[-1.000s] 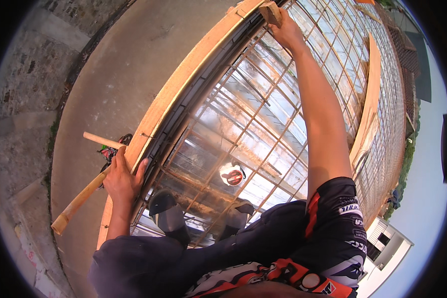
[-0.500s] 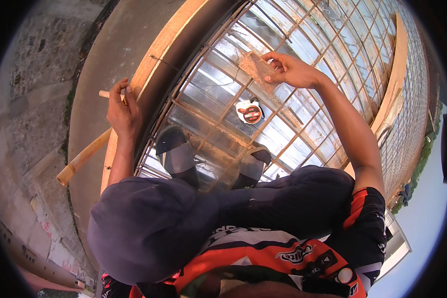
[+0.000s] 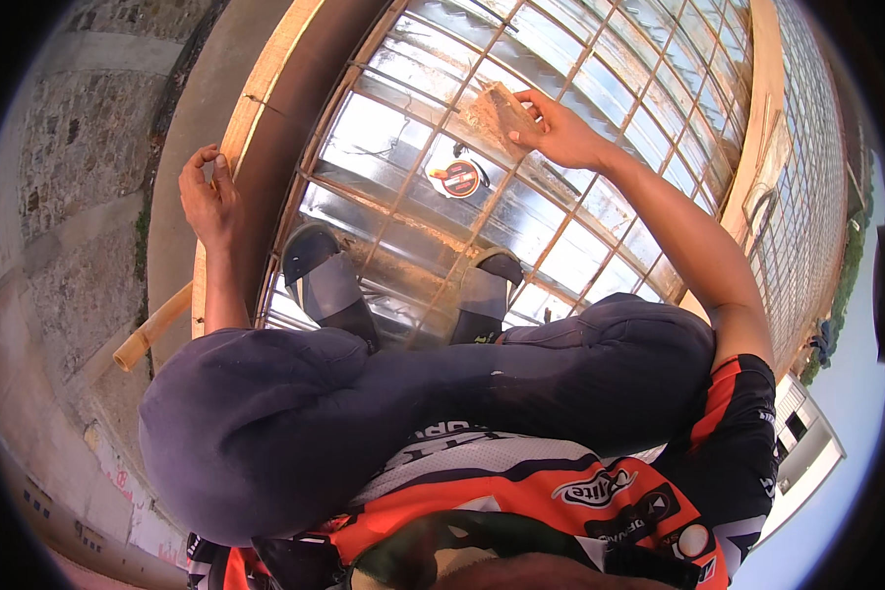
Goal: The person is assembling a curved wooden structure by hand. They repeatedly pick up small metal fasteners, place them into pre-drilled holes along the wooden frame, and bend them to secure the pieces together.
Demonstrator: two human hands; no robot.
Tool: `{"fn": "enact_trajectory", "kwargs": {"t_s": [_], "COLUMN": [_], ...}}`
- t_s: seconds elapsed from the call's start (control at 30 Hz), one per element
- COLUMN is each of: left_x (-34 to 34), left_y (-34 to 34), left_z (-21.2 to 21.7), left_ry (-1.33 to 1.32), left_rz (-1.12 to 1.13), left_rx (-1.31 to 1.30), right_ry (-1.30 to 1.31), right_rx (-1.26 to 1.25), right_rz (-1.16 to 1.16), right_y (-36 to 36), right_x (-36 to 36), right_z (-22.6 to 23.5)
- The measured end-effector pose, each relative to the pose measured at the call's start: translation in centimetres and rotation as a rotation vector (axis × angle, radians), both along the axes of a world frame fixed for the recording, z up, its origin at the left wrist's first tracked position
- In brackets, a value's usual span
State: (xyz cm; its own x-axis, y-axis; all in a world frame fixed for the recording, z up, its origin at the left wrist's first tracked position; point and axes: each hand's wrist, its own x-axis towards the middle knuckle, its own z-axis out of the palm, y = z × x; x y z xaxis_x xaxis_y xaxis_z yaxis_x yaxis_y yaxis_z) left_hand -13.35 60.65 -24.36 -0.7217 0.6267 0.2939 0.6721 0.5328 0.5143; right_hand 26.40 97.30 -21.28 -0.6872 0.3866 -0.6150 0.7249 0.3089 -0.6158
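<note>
- Head view, the step in hand: the right hand [image 3: 560,133] pinches a small flat wooden block [image 3: 497,113] by its near edge, fingers closed on it, and holds it against or just over the rusty rebar mesh [image 3: 403,211] laid on shiny silver sheeting [image 3: 383,128]. It looks like the block is being placed on or under the bars.
- Left hand [image 3: 206,202] rests on the long wooden form board [image 3: 256,108] at the mesh's left edge, fingers curled loosely at its rim; whether they truly clamp it I cannot tell.
- The person squats with both shoes [image 3: 320,270] on the mesh; a round red-and-white disc [image 3: 457,179] lies between feet and block.
- Next move, as a judgement: seating the block calls for steady balance on the bars and a clean fit among them.
- Hard to make out: whether the block touches the mesh or hovers; the knees hide the near mesh; a pale wooden handle [image 3: 152,329] pokes out at left, its far end cut off behind the leg.
</note>
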Motion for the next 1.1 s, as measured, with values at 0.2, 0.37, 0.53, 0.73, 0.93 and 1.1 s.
{"fn": "enact_trajectory", "kwargs": {"t_s": [0.2, 0.37, 0.53, 0.73, 0.93, 1.1], "left_x": [0.0, 0.3, 0.2, 0.9, 1.6, 1.0], "left_y": [0.5, -0.1, 0.3, 1.3, 0.3, 0.9], "left_z": [-0.8, 0.1, -0.4, -0.1, 2.4, 2.1], "left_ry": [-0.051, -0.118, -0.069, -0.015, -0.087, -0.045], "left_rz": [0.017, 0.068, 0.058, 0.081, 0.156, 0.141], "left_rx": [-0.026, 0.001, 0.001, -0.051, -0.079, -0.105], "right_ry": [0.195, -0.388, -0.329, -0.294, 0.114, 0.513], "right_rx": [0.53, 0.425, 0.574, 0.272, 0.019, 0.287], "right_rz": [-0.03, 0.349, 0.583, 0.595, 0.176, 0.126], "right_y": [2.3, -0.2, -2.4, -1.0, 0.5, 4.2], "right_x": [5.3, 4.8, 11.4, 10.9, -3.8, -19.3], "right_z": [-1.0, 2.2, -4.3, -3.4, 8.7, 3.3]}}
